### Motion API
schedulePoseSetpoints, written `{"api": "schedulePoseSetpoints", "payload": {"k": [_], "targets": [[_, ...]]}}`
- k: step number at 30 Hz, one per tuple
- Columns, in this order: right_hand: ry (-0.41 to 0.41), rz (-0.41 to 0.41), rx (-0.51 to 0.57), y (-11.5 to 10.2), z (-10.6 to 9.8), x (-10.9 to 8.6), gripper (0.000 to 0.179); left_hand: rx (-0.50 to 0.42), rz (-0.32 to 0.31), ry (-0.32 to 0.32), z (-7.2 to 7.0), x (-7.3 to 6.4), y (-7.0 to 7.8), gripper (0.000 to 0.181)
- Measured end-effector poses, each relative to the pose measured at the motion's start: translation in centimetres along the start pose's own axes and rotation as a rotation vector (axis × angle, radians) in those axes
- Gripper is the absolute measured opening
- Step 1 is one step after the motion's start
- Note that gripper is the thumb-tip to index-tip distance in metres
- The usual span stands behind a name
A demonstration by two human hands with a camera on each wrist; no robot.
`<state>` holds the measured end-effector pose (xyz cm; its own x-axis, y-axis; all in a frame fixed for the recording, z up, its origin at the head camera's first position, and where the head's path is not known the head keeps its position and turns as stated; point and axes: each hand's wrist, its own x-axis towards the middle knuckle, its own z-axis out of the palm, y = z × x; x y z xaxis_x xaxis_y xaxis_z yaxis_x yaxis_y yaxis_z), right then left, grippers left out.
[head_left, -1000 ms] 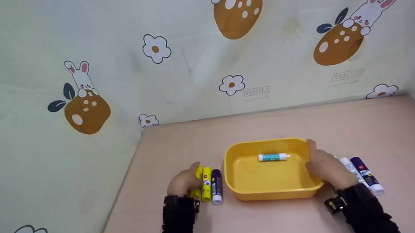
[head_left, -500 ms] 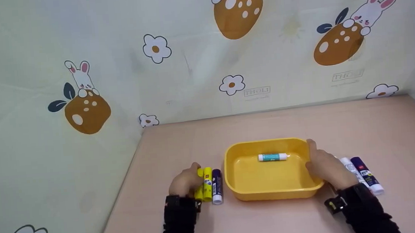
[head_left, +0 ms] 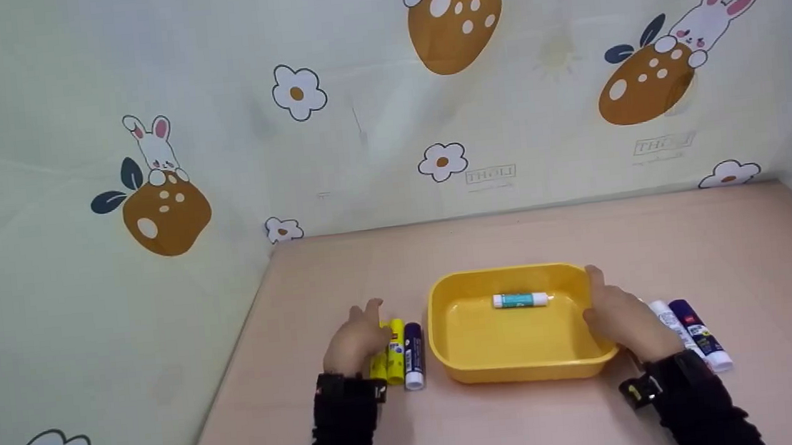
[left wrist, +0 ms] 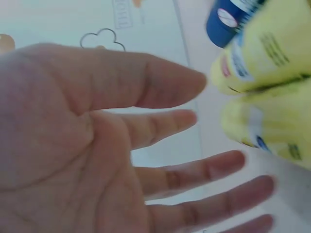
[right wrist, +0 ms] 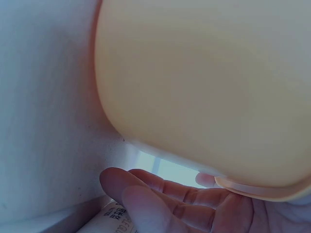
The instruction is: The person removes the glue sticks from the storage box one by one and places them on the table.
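My left hand [head_left: 355, 341] hovers around two yellow glue sticks [left wrist: 272, 48] lying side by side. In the left wrist view its fingers are spread and extended, with a gap between them and the sticks; the thumb tip ends close to one stick. A dark purple glue stick [head_left: 413, 356] with a white end lies just right of the yellow pair. My right hand [head_left: 627, 320] holds the right wall of a yellow plastic bin [head_left: 524, 372], thumb inside and fingers outside. Inside the bin lies one small white and teal glue stick [head_left: 520, 300].
To the right of the bin, partly behind my right hand and wrist, are a white glue stick [head_left: 671, 320] and a dark blue glue stick [head_left: 700, 333]. The pinkish table [head_left: 500, 428] meets a patterned wall sheet [head_left: 361, 147] at the back and left.
The fingers of my left hand have lifted and spread off the leftmost yellow glue stick, which has shifted right against the other yellow one. My right hand and the bin stay put.
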<state>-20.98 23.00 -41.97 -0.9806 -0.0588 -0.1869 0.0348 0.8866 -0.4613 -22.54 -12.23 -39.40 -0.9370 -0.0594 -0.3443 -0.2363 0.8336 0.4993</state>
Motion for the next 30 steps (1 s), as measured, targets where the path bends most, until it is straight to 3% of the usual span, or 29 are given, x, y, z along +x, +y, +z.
{"api": "schedulePoseSetpoints", "payload": {"k": [7, 12, 18, 24, 30], "targets": [[-0.009, 0.013, 0.006, -0.1, -0.1, -0.1, 0.067, 0.054, 0.241, 0.223, 0.3, -0.3, 2.4, 0.051], [-0.021, 0.024, 0.008, -0.1, -0.1, 0.0, 0.068, 0.024, 0.448, 0.291, 1.8, -1.2, 4.6, 0.045], [-0.02, 0.027, 0.01, -0.1, -0.1, 0.0, 0.07, 0.051, 0.626, 0.23, 4.6, -2.0, 6.6, 0.038], [-0.002, 0.004, 0.015, 0.0, -0.1, -0.1, 0.07, 0.077, 0.665, 0.095, 6.9, -2.3, 7.7, 0.037], [0.026, -0.024, -0.011, 0.0, 0.0, -0.1, 0.068, 0.162, 0.704, 0.027, 8.5, -1.9, 7.7, 0.042]]}}
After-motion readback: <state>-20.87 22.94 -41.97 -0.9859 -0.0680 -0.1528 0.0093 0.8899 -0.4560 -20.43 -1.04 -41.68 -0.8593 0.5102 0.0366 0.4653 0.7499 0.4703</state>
